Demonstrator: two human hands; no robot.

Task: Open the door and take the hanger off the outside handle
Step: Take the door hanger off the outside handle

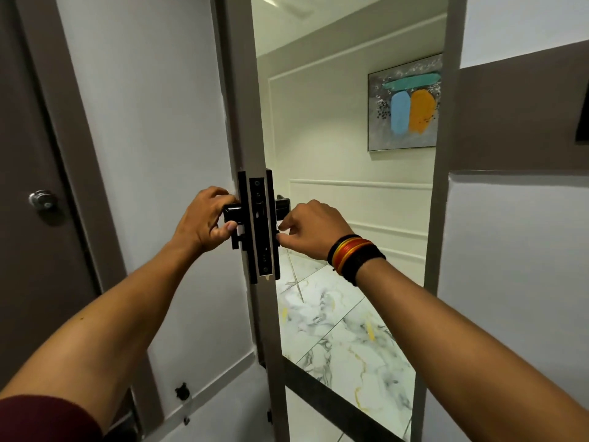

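Door (165, 154) swung partly open, its edge turned toward the camera, black lock plate (260, 228) running down that edge. Left hand (204, 220) wrapped around the black inside handle (232, 212), fingers curled over the top, thumb pressed beneath. Right hand (310, 229) reached past the door edge to the outside face, thumb and forefinger pinched together just below the outside handle (283, 205), of which only a dark stub shows. Thin pale rod (294, 275) slanting down from under the right hand toward the marble floor (344, 339), probably part of the hanger; rest of it hidden behind hand and door, so cannot tell exactly what the pinch holds. Stacked black, red and orange bracelets (353, 255) on the right wrist. Abstract painting (406, 103) on the far hallway wall. Second, brown door with a round silver knob (44, 200) at far left.
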